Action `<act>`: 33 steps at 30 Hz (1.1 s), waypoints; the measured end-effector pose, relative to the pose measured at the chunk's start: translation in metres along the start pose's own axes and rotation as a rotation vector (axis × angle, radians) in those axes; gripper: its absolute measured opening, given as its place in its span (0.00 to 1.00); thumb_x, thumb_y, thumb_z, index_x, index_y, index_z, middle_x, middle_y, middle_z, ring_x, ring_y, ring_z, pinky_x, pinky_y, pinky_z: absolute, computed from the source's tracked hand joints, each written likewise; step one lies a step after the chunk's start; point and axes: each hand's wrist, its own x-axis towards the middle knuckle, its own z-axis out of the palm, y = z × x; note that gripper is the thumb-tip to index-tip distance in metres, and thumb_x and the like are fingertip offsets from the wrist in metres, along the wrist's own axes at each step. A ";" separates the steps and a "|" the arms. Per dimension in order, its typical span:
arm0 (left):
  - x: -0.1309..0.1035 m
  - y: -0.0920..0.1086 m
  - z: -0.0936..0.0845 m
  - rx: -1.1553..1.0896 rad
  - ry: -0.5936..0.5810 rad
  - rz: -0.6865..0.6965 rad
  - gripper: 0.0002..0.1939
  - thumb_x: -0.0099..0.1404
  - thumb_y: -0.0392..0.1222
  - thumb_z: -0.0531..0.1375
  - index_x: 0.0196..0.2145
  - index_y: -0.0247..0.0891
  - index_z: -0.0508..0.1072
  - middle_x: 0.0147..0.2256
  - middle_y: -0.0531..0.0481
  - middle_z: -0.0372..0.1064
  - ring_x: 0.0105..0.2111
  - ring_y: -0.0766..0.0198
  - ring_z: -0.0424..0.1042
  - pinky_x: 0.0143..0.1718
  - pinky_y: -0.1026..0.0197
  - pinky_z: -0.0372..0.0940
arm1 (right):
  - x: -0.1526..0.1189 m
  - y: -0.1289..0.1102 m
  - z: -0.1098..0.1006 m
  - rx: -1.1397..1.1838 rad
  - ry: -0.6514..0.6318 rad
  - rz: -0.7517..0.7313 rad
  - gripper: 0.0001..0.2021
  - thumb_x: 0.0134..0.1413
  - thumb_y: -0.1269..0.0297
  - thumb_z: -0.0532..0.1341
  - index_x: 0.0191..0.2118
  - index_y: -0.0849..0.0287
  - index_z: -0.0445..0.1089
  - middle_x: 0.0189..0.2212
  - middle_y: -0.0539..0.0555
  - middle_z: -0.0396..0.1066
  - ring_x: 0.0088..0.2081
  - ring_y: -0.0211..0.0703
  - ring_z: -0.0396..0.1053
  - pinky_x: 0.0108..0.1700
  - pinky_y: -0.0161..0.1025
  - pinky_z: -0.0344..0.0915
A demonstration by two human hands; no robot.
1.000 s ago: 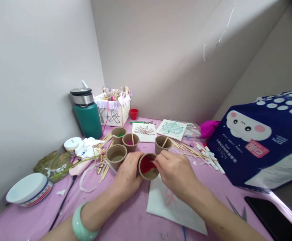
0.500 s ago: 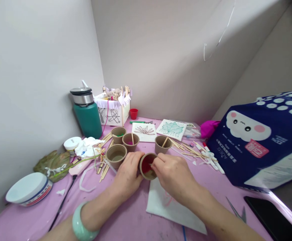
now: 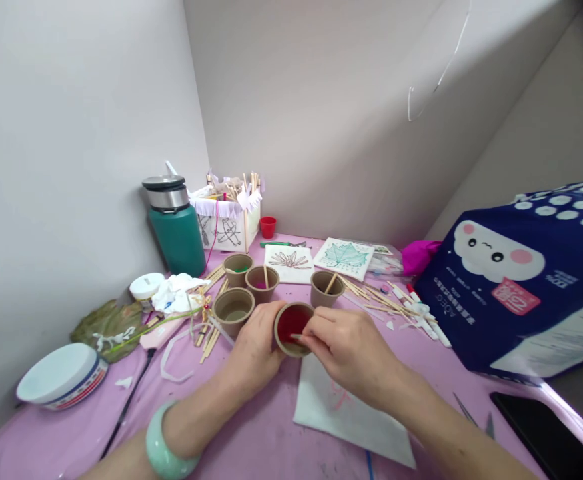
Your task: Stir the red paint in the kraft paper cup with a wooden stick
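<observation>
My left hand [image 3: 260, 339] is wrapped around the side of a brown cup [image 3: 280, 343], which is tilted toward me. Red paint [image 3: 290, 321] coats the inside of this cup. Between the pinched fingers of my right hand [image 3: 344, 343] is a thin wooden stick [image 3: 296, 336], its tip down in the red. Under my right wrist lies a white cloth sheet [image 3: 349, 419] with a faint pink drawing, partly covered by the arm. Close by my left fingers stands another brown cup [image 3: 233, 311] of clear-looking liquid.
More brown cups with paint stand behind: one green [image 3: 238, 269], one magenta [image 3: 262, 284], one with a stick [image 3: 327, 288]. A teal bottle [image 3: 176, 237] and a bowl [image 3: 59, 377] are left. Scissors [image 3: 471, 413], a phone [image 3: 546, 433] and a blue package [image 3: 511, 287] are right.
The cup has shifted slightly left and tips more toward me, showing more red inside. My right fingers have drawn a little back from its rim, and the stick shows more clearly.
</observation>
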 end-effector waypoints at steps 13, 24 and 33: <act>0.003 0.005 -0.001 -0.094 -0.034 -0.039 0.23 0.59 0.34 0.61 0.52 0.42 0.63 0.47 0.47 0.67 0.47 0.57 0.67 0.47 0.53 0.65 | 0.001 0.004 0.000 -0.052 0.039 0.046 0.12 0.58 0.71 0.55 0.24 0.61 0.68 0.22 0.50 0.67 0.23 0.35 0.60 0.26 0.37 0.46; 0.003 0.004 -0.001 -0.153 -0.082 -0.070 0.26 0.57 0.34 0.62 0.53 0.44 0.64 0.50 0.48 0.67 0.48 0.59 0.67 0.49 0.55 0.65 | 0.001 0.005 -0.002 -0.049 -0.018 0.075 0.08 0.55 0.70 0.59 0.25 0.61 0.69 0.23 0.50 0.68 0.25 0.36 0.61 0.26 0.37 0.47; 0.003 0.004 -0.002 -0.109 -0.084 -0.025 0.23 0.59 0.35 0.61 0.52 0.43 0.64 0.49 0.46 0.67 0.49 0.57 0.67 0.49 0.54 0.65 | 0.001 0.005 -0.006 -0.122 0.035 0.071 0.11 0.57 0.70 0.56 0.24 0.61 0.68 0.22 0.50 0.66 0.24 0.35 0.59 0.26 0.37 0.45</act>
